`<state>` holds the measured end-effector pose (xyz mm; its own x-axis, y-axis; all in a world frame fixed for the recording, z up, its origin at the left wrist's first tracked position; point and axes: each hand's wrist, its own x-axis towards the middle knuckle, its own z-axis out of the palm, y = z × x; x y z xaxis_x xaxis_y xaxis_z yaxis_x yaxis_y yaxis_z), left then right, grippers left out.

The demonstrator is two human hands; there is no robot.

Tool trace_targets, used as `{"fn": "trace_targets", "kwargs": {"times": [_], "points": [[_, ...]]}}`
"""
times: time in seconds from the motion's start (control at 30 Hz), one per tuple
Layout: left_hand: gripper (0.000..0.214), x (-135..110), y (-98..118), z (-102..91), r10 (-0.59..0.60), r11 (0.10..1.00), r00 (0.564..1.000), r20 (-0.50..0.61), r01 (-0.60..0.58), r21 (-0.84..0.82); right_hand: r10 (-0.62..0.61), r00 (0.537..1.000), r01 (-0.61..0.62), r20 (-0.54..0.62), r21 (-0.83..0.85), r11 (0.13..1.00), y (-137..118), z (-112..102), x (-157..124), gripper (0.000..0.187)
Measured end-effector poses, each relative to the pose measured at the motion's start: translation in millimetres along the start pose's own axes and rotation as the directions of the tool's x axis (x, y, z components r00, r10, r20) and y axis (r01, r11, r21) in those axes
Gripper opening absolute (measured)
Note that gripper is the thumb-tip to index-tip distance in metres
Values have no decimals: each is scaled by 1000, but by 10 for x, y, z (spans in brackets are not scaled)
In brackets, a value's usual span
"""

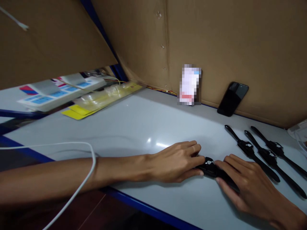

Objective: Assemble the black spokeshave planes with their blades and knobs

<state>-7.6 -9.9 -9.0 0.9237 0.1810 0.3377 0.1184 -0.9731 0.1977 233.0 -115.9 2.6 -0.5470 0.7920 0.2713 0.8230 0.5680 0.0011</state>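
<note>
A black spokeshave lies low over the grey tabletop, gripped from both ends. My left hand closes on its left end, thumb and fingers beside the middle body, hiding that handle. On the other side, my right hand pinches the body near its bright opening and covers much of the right handle. To the right rest three more black tools of the same shape: a nearer spokeshave, a middle spokeshave and a farther spokeshave, lying side by side at a slant.
Two phones, one with a blurred screen and one dark phone, lean on the cardboard wall. Yellow-backed clear packs and a white-blue box lie at left. A white cable crosses before my left forearm.
</note>
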Motion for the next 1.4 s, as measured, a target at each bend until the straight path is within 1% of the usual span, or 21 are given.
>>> {"fn": "trace_targets", "kwargs": {"times": [0.1,0.2,0.33,0.4,0.53,0.63,0.77,0.87,1.0,1.1,1.17,1.23,1.3,1.33,1.4], "points": [[34,-2,5,3,23,999,1000,-1,-23,45,6,1000,-6,7,0,1000,8,4,-8,38],[32,-1,7,11,40,996,999,-6,-39,83,-17,1000,17,21,-13,1000,14,-2,-10,36],[31,2,5,20,55,992,998,-13,-53,118,-14,1000,14,16,-16,1000,13,-5,-6,33],[33,-2,-2,18,39,995,999,-8,-38,89,-5,1000,5,15,-12,1000,12,-6,-8,32],[39,-14,-26,3,-63,992,998,16,64,-108,12,999,-13,35,11,1000,19,-6,-25,36],[43,-17,-35,-2,-83,978,996,29,87,-189,28,998,-31,59,44,999,37,-9,-35,36],[44,-14,-28,16,-75,981,997,24,78,-179,44,995,-53,85,100,994,60,-21,-33,33],[40,-16,-20,22,-86,979,996,37,91,-182,56,993,-70,106,131,989,67,-30,-31,32],[36,-21,-10,7,-108,978,993,43,114,-173,62,994,-74,95,125,989,63,-37,-44,35],[32,-17,-4,-2,-79,990,996,43,83,-115,61,994,-72,90,114,991,57,-49,-49,37],[30,-10,0,-4,-68,993,997,42,72,-93,55,996,-63,63,123,990,50,-54,-34,34],[28,0,2,-4,-69,994,997,41,72,-82,53,998,-50,-25,128,991,35,-45,0,30],[27,11,2,-3,-69,995,997,39,71,-65,45,990,-29,-133,123,992,6,-19,48,25],[26,17,1,-2,-70,996,997,35,72,-55,37,984,-18,-173,113,993,-16,-2,75,21],[26,27,-1,3,-68,997,997,25,68,-37,13,976,1,-218,65,998,-69,29,133,9]]}}
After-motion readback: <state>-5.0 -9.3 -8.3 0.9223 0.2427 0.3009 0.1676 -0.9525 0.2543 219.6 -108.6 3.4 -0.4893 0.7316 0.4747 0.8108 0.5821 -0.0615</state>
